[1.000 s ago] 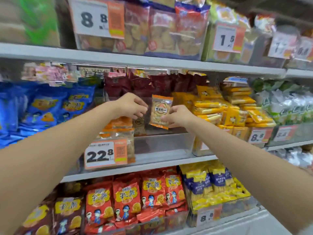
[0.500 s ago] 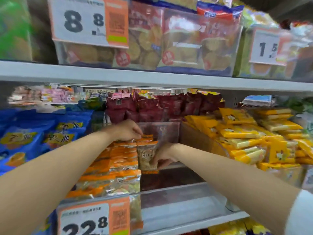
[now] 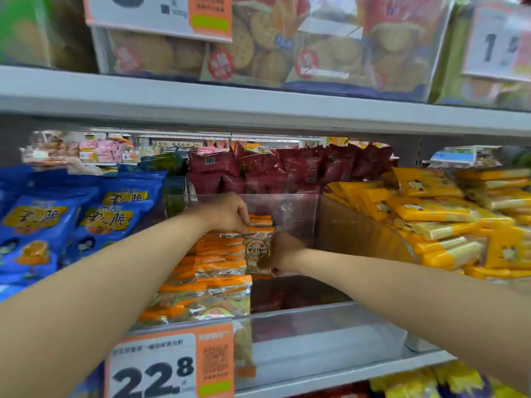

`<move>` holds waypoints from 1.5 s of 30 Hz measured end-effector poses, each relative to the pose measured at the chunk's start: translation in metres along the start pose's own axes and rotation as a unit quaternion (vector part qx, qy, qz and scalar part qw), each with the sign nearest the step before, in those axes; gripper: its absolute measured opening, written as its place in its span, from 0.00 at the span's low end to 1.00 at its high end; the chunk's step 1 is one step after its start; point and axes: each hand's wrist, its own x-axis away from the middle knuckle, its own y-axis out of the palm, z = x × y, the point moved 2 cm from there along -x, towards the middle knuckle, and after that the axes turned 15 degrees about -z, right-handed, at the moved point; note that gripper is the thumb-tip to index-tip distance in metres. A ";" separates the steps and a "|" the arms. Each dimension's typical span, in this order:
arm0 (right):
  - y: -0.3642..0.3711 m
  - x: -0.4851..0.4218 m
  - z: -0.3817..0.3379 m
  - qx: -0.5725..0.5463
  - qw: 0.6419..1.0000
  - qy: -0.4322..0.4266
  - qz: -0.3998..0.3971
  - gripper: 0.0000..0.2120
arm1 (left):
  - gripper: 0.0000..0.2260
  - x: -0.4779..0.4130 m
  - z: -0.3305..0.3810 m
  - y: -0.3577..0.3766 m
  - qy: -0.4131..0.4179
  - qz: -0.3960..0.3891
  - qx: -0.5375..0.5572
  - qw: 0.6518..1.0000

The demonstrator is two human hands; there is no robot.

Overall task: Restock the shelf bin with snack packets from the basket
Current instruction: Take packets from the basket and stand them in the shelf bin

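A clear plastic shelf bin (image 3: 321, 334) sits on the middle shelf, its left half filled with a row of orange-topped snack packets (image 3: 212, 271). One upright snack packet (image 3: 258, 252) with a round label stands at the right end of that row. My left hand (image 3: 227, 212) pinches its top edge from above. My right hand (image 3: 284, 254) grips its right side, fingers partly hidden behind the packet. The basket is out of view.
A 22.8 price tag (image 3: 169, 366) hangs on the bin's front. Blue bags (image 3: 66, 222) lie to the left, yellow packets (image 3: 442, 222) in a neighbouring bin to the right, dark red bags (image 3: 287, 168) behind. A shelf (image 3: 258, 104) with biscuit boxes runs overhead.
Both hands carried the packet from in front of the shelf down into the bin and set it upright against the row. The camera moved closer to the bin.
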 end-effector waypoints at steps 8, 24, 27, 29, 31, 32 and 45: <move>-0.003 -0.001 0.010 -0.235 0.968 -0.012 -0.090 0.15 | 0.05 -0.001 -0.003 0.003 -0.010 -0.008 -0.027 1.000; -0.009 0.002 0.018 -0.342 0.928 0.036 -0.141 0.16 | 0.03 0.003 -0.006 0.003 0.002 0.011 -0.006 1.000; -0.013 0.000 0.020 -0.300 0.942 0.064 -0.139 0.12 | 0.01 0.007 -0.006 0.002 0.000 0.017 -0.007 1.000; -0.019 0.002 0.021 -0.260 0.954 0.084 -0.123 0.10 | 0.02 0.013 -0.005 0.001 0.002 0.027 -0.011 1.000; -0.028 0.004 0.021 -0.206 0.970 0.091 -0.089 0.12 | 0.02 0.023 -0.003 -0.003 0.002 0.041 0.000 0.999; -0.034 0.004 0.019 -0.167 0.980 0.091 -0.061 0.13 | 0.03 0.028 -0.001 -0.005 0.004 0.048 0.010 0.999; -0.044 0.198 0.020 -0.071 0.933 -0.161 0.314 0.08 | 0.10 0.132 0.140 0.025 0.065 0.120 0.105 0.985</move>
